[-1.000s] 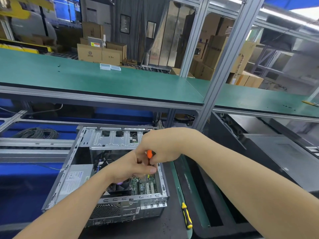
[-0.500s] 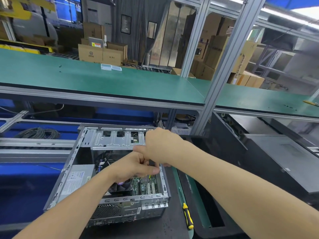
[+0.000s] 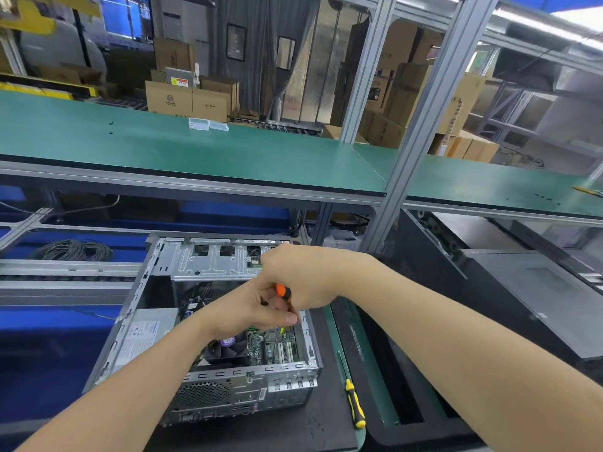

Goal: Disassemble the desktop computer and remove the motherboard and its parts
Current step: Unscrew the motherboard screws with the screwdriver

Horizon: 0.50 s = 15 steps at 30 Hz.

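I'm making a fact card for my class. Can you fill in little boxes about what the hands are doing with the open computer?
Tool in use: orange-handled screwdriver, shaft pointing down into the case
Right hand: grips the handle
Left hand: holds the tool just below
Computer: open grey metal computer case, lying on its side
Inside: green motherboard, black cooler fan
Spare tool: yellow-and-black screwdriver, lying right of the case

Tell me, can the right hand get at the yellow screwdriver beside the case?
Probably, once freed: the yellow screwdriver lies uncovered beside the case, but the right hand is gripping the orange screwdriver.
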Tool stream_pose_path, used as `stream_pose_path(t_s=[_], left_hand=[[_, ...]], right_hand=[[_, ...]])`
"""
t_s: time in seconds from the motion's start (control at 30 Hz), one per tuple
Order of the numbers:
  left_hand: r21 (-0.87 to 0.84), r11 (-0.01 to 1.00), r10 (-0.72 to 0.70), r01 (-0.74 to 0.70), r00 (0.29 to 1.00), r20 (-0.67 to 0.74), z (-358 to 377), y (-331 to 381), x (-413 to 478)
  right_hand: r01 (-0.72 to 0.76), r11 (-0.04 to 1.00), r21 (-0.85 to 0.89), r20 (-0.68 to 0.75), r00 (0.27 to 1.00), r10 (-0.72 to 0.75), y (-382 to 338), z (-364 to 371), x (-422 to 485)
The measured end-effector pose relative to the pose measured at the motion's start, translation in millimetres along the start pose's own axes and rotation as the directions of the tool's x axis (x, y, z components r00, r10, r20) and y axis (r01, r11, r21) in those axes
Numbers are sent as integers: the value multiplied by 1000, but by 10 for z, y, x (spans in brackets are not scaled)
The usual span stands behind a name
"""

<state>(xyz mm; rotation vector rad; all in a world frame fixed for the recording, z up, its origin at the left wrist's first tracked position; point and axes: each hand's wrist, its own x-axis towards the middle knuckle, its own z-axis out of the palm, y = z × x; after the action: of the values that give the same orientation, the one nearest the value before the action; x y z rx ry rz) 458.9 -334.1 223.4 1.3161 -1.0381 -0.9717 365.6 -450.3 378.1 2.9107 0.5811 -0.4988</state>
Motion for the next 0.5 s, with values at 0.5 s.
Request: stream_pose_path(t_s=[0.5], left_hand=[[188,982,-33,27,999,29,-130,-207,-24]], right_hand=[[6,899,439,-240,964,111,301,201,46]])
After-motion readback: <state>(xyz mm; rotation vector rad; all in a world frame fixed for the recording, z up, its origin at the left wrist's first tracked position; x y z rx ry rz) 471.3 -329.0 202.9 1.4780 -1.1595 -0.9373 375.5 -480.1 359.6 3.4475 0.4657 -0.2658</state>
